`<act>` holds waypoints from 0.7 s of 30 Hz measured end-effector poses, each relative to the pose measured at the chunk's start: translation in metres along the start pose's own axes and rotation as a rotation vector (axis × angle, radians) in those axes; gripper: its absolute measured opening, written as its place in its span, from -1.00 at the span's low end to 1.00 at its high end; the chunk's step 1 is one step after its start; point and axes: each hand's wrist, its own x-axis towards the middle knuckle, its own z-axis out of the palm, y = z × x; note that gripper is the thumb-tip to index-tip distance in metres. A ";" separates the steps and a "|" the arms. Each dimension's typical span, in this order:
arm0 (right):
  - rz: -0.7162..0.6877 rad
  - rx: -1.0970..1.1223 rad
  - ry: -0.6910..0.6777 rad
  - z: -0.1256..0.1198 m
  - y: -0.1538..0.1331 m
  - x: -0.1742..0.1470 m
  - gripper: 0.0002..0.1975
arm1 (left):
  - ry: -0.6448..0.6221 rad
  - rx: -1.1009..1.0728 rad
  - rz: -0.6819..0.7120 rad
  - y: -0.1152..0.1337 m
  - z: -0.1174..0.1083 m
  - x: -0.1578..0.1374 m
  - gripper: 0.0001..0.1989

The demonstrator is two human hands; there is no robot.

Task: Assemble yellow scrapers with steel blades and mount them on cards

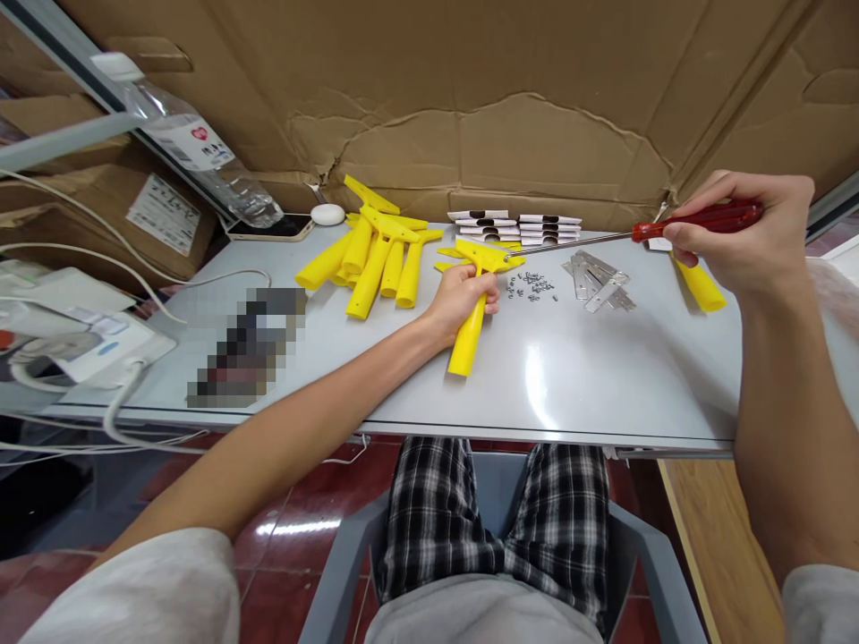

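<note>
My left hand (460,304) is wrapped round the neck of a yellow T-shaped plastic handle (468,344), its crosspiece pointing away from me. In my right hand (758,237) is a screwdriver (704,220) with a red grip, held almost level. Its long shaft runs left, and the tip meets the right part of the crosspiece; whether a screw sits there is too small to tell. Small screws (535,284) lie scattered just right of the held piece. Beyond them rests a loose pile of thin metal plates (602,282).
More yellow handles (376,259) are heaped at left, and another yellow handle (703,286) lies at right. Small white-and-black packets (550,229) are stacked at the back. A plastic bottle (201,143) leans over a phone (275,227). Cables and a power strip (111,335) crowd the left edge.
</note>
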 end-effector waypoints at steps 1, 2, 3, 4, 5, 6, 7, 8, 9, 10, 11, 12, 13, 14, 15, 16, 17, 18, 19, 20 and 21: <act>0.007 -0.004 -0.012 -0.001 -0.003 0.002 -0.77 | -0.003 -0.001 0.000 0.000 -0.001 0.000 -0.80; 0.013 -0.014 -0.023 -0.001 -0.006 0.004 -0.76 | -0.008 -0.003 -0.001 -0.001 -0.001 0.000 -0.80; 0.013 -0.028 -0.033 -0.002 -0.010 0.007 -0.76 | -0.015 -0.007 -0.005 -0.001 -0.001 0.000 -0.79; 0.004 -0.043 -0.039 -0.002 -0.013 0.009 -0.76 | -0.019 -0.014 -0.007 -0.001 0.000 -0.001 -0.79; -0.008 -0.057 -0.042 -0.003 -0.017 0.012 -0.76 | -0.018 -0.026 -0.003 -0.001 0.001 0.000 -0.78; -0.021 -0.067 -0.040 -0.003 -0.020 0.014 -0.77 | -0.011 -0.043 0.006 -0.001 0.002 0.000 -0.78; -0.031 -0.077 -0.038 -0.003 -0.022 0.016 -0.78 | -0.001 -0.062 0.015 -0.002 0.003 0.000 -0.77; -0.037 -0.087 -0.035 -0.003 -0.023 0.017 -0.78 | 0.010 -0.077 0.023 -0.002 0.004 0.001 -0.77; -0.040 -0.094 -0.034 -0.003 -0.024 0.018 -0.78 | 0.021 -0.088 0.027 -0.003 0.004 0.002 -0.77; -0.039 -0.100 -0.039 -0.004 -0.025 0.019 -0.78 | 0.029 -0.092 0.026 -0.003 0.005 0.002 -0.77; -0.038 -0.104 -0.045 -0.004 -0.025 0.019 -0.77 | 0.031 -0.090 0.017 -0.003 0.006 0.003 -0.77; -0.035 -0.108 -0.049 -0.005 -0.024 0.019 -0.77 | 0.033 -0.084 0.007 -0.003 0.006 0.003 -0.77; -0.030 -0.114 -0.049 -0.005 -0.025 0.019 -0.76 | 0.033 -0.078 -0.003 -0.002 0.007 0.003 -0.77; -0.022 -0.122 -0.043 -0.005 -0.025 0.019 -0.76 | 0.032 -0.071 -0.013 -0.002 0.007 0.002 -0.77; -0.014 -0.135 -0.036 -0.005 -0.026 0.020 -0.74 | 0.031 -0.065 -0.019 -0.001 0.007 0.001 -0.77; -0.007 -0.156 -0.026 -0.004 -0.028 0.020 -0.72 | 0.030 -0.060 -0.021 0.000 0.007 0.000 -0.77; -0.003 -0.176 -0.021 -0.004 -0.030 0.021 -0.68 | 0.029 -0.056 -0.018 0.000 0.008 -0.001 -0.76; -0.002 -0.191 -0.025 -0.003 -0.033 0.023 -0.65 | 0.028 -0.052 -0.011 0.001 0.008 -0.002 -0.76; -0.007 -0.198 -0.030 -0.002 -0.037 0.026 -0.63 | 0.025 -0.048 -0.003 0.002 0.008 -0.004 -0.76; -0.013 -0.200 -0.044 0.000 -0.040 0.029 -0.62 | 0.023 -0.045 0.004 0.003 0.008 -0.005 -0.76; -0.019 -0.204 -0.058 0.000 -0.044 0.033 -0.62 | 0.021 -0.042 0.009 0.004 0.008 -0.005 -0.75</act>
